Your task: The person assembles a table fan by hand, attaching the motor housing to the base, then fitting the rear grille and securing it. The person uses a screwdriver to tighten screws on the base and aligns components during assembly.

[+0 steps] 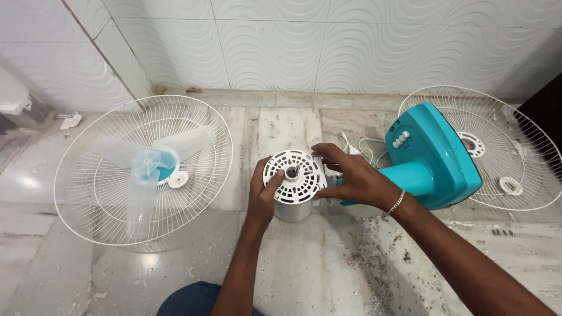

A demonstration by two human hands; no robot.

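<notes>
While I steady the fan motor housing (294,186) upright on the marble floor (351,269), my left hand (263,196) wraps its side and my right hand (351,178) curls over the vented face's rim, both closed on it, so the shaft points up between my palms. The teal base (436,155) lies just behind.

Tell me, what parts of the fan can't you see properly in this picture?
- Head view: the sides of the motor housing are covered by the left hand and right hand.
- The base hides part of the right grille, whose far side the picture's edge cuts off.
- The see-through blade is hazy against the left grille.
- The shaft tip is too small.
</notes>
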